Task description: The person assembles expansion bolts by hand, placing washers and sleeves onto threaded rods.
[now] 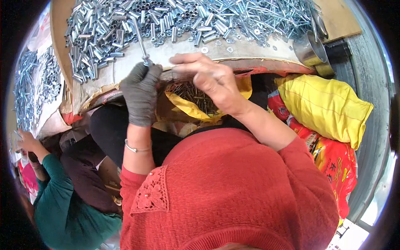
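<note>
Bolt (141, 43) is gripped in the gloved left hand (142, 96) at 11 o'clock, tip poking up, probably so it's easily reached. Right hand (216, 81) is blurred near 12, grip can't be told; metal sleeves (112, 37) are heaped beyond 11, likely for handiness.

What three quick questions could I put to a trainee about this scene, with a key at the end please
1. Which of the wearer's hands has the dark grey glove on?
2. What does that hand hold: (a) a glass bottle, (b) a thin metal rod, (c) a pair of scissors?
3. True or false: the yellow sack lies to the wearer's right.

Key: 1. Left hand. 2. b. 3. True.
</note>
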### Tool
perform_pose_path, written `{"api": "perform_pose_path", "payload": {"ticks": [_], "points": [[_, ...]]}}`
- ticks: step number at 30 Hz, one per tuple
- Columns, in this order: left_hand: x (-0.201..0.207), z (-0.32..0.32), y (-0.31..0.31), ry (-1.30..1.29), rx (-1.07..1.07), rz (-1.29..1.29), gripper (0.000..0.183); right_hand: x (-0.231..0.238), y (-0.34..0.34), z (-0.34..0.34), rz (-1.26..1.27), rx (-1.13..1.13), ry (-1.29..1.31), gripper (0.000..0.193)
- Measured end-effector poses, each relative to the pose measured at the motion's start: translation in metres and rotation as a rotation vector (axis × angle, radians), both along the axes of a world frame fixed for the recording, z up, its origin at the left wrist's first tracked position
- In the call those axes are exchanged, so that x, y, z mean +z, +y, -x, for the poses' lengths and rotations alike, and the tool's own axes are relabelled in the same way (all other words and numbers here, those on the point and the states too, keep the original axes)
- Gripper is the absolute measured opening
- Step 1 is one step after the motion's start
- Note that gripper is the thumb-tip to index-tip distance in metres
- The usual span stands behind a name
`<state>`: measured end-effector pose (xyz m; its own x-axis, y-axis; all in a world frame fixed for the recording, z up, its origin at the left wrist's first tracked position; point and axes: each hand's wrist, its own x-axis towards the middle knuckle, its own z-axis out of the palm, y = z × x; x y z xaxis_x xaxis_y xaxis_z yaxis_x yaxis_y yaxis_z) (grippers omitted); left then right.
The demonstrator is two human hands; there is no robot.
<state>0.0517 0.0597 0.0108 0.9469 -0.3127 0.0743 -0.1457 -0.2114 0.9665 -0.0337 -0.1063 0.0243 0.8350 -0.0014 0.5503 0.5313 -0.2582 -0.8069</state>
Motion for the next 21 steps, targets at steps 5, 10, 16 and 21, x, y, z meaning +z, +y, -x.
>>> {"api": "perform_pose_path", "payload": {"ticks": [5, 10, 16, 21], "points": [[-0.006, 0.024, -0.008, -0.267, -0.178, -0.130, 0.018, 0.009, 0.005, -0.010, -0.362, -0.025, 0.252, 0.052], [-0.009, 0.031, -0.016, -0.369, -0.257, -0.258, 0.018, -0.001, -0.026, 0.001, -0.206, -0.280, 0.381, 0.039], [-0.020, 0.042, -0.025, -0.534, -0.245, -0.198, 0.017, 0.001, -0.019, -0.004, -0.271, -0.091, 0.264, 0.038], [-0.023, 0.044, -0.030, -0.676, -0.284, -0.280, 0.012, 0.002, -0.033, 0.002, -0.045, -0.177, 0.369, 0.031]]}}
